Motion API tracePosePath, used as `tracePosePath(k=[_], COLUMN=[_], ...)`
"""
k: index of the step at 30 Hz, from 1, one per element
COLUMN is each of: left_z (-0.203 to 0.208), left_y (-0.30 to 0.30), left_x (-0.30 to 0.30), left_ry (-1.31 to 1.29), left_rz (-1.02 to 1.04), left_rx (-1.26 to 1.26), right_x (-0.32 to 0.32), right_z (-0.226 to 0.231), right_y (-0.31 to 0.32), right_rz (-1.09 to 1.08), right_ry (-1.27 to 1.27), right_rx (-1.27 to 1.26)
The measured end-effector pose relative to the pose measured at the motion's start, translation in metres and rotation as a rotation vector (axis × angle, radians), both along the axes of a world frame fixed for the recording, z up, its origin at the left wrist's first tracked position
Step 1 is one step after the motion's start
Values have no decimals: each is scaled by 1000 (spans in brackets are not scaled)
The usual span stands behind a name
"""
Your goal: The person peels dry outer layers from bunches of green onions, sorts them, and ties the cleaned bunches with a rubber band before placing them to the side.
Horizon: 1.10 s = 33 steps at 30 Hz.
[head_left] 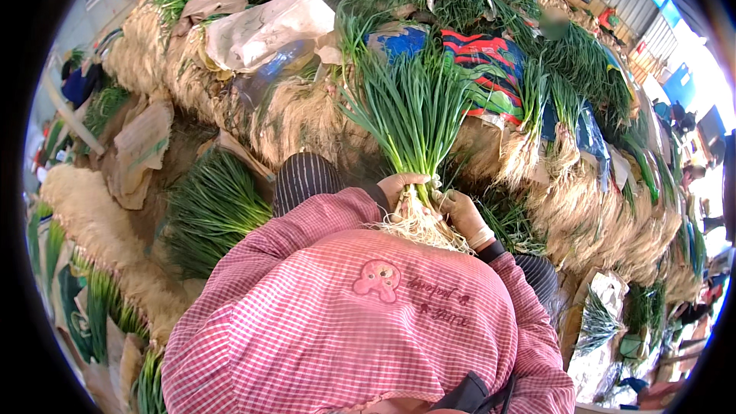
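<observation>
A bunch of green leafy stalks like garlic greens or Chinese chives (414, 119) stands upright before my chest, its leaves fanning away from me. Pale stringy roots (424, 228) hang at its near end. My left hand (400, 188), in a light glove, is closed round the stems from the left. On the right side, my gloved right hand (464, 218) has its fingers bent in against the stem base. Something small and whitish, perhaps a tie (435, 182), shows between the hands; its kind is unclear.
A long bank of stacked bunches, roots outward (307, 123), runs across in front. White sacking (268, 31) and a printed colourful sack (487, 73) lie on it. Another green pile (215, 211) is at my left. Two smaller bunches (566, 107) lean at the right. People sit far off.
</observation>
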State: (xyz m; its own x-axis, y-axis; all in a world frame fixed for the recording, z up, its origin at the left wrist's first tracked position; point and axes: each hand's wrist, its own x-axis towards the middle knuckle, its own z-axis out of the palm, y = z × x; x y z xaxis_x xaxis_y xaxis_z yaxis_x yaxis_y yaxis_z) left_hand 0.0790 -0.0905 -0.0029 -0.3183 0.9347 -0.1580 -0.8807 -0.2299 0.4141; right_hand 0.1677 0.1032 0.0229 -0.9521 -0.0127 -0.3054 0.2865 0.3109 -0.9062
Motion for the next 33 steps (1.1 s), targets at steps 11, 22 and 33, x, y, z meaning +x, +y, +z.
tracePosePath(k=[11, 22, 33], left_z=[-4, -6, 2], left_y=[-6, -17, -12], left_x=[1, 1, -2], left_ry=[75, -32, -19], left_rz=[140, 81, 44], left_rx=[53, 170, -50], right_x=[21, 14, -114], right_z=[-19, 29, 14], right_y=[-2, 101, 22], right_rz=[135, -99, -181], right_ry=[-209, 183, 308], right_rx=[-883, -730, 30])
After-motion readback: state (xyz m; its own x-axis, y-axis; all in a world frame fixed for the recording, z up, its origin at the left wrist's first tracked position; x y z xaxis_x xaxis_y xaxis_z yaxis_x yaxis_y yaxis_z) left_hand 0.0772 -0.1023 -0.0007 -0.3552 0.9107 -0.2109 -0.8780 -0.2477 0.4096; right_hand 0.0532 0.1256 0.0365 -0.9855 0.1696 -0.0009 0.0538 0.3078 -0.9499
